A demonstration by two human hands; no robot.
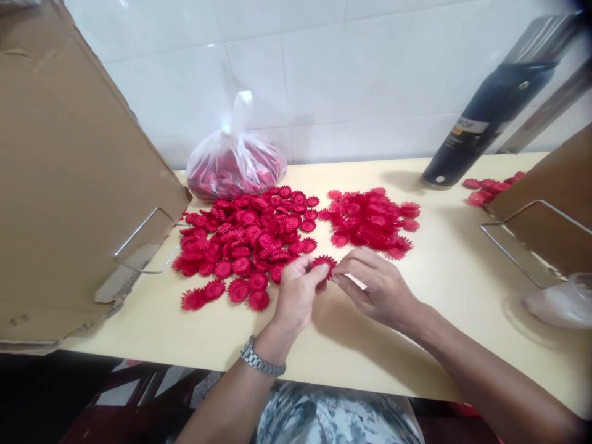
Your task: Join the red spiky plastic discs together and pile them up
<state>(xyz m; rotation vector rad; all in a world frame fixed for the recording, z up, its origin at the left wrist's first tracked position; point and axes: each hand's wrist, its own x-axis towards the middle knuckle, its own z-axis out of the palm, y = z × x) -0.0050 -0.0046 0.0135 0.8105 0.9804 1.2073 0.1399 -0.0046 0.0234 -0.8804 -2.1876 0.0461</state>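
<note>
Between the thumb and fingers of my left hand [298, 290] is a red flower-shaped piece [326, 263] with a notched rim. My right hand [372, 283] pinches at the right edge of that same piece, its thumb and forefinger close together. Whether anything smaller sits between those fingertips cannot be made out. A large heap of similar darker red pieces [245, 234] spreads over the table just left of and behind my left hand. Beyond my right hand lies a second pile of thinner, brighter red flower-shaped pieces [370, 219].
A tied clear plastic bag [235, 163] of red pieces stands against the tiled wall. Cardboard boxes [69, 172] with wire handles flank the pale yellow table [194, 342]. At the back right stands a dark flask [481, 123]; a crumpled plastic bag [562, 303] lies at right.
</note>
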